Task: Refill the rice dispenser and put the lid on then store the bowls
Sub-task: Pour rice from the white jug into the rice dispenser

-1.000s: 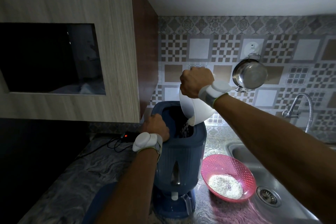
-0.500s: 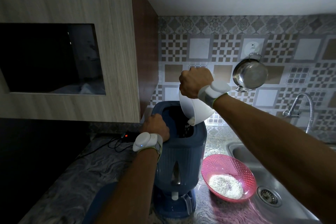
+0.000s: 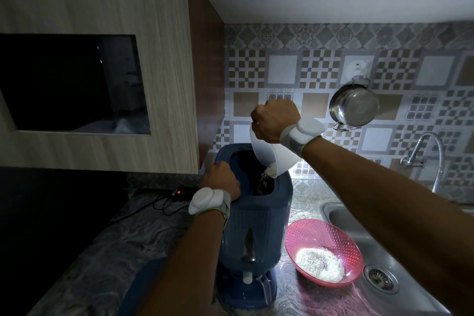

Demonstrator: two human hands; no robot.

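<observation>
Far left: dark recess (image 3: 69,84) in the wood-grain cabinet, with a small box showing a red light (image 3: 178,191) and cables on the marbled counter (image 3: 107,251) below it. Blue lid-like shape (image 3: 138,287) at bottom edge, mostly hidden by the left forearm; can't confirm what it is.

Left hand (image 3: 220,178) rests on the left rim of the blue rice dispenser (image 3: 254,220), fingers curled over the edge, gripping it. Dispenser stands upright on the counter, top open, no lid on.

Right hand (image 3: 274,122) grips the rim of the white bowl (image 3: 275,158), tilted steeply over the dispenser opening. Rice (image 3: 269,170) sits at the bowl's lower lip and is falling into the opening.

Pink bowl (image 3: 324,244) just right of the dispenser base, on the counter, holding a mound of rice, beside the steel sink (image 3: 400,264).

Steel pot (image 3: 355,109) hangs on the tiled wall; tap (image 3: 425,151) at far right.
</observation>
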